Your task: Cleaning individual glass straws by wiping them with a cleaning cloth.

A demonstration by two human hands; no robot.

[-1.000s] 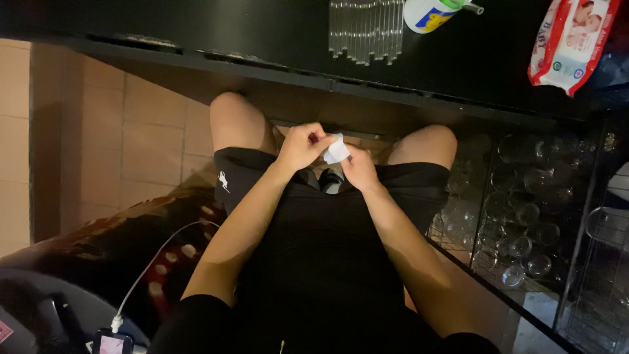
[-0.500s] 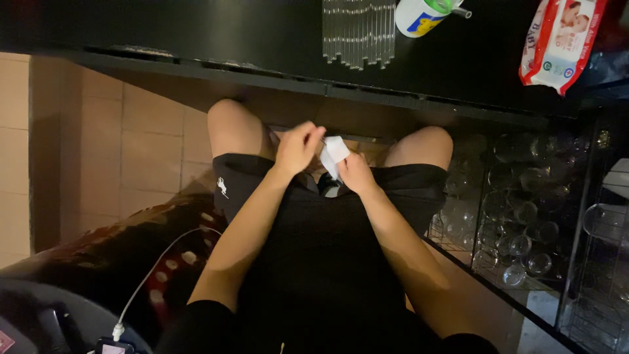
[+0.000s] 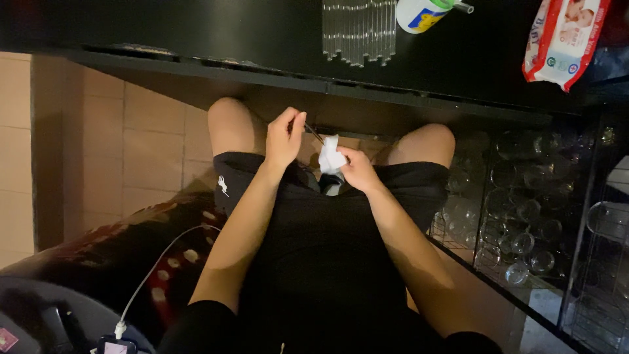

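I sit with both hands held over my lap, in black shorts. My left hand (image 3: 285, 136) pinches the end of a thin clear rod or tube (image 3: 314, 133) that slants toward the other hand. My right hand (image 3: 357, 170) grips a crumpled white wipe (image 3: 330, 157), wrapped round the lower end of the rod. The two hands are a short way apart, joined by the rod.
A black tabletop edge (image 3: 275, 72) runs above my knees. On it lie a row of clear glass tubes (image 3: 359, 29), a white and yellow bottle (image 3: 422, 13) and a pack of wet wipes (image 3: 563, 39). A wire rack of round glass flasks (image 3: 517, 216) stands at right. A white cable (image 3: 151, 275) trails at lower left.
My left hand has drawn up and to the left, away from the wipe, baring more of the thin rod between the hands. The right hand has stayed in place with the wipe.
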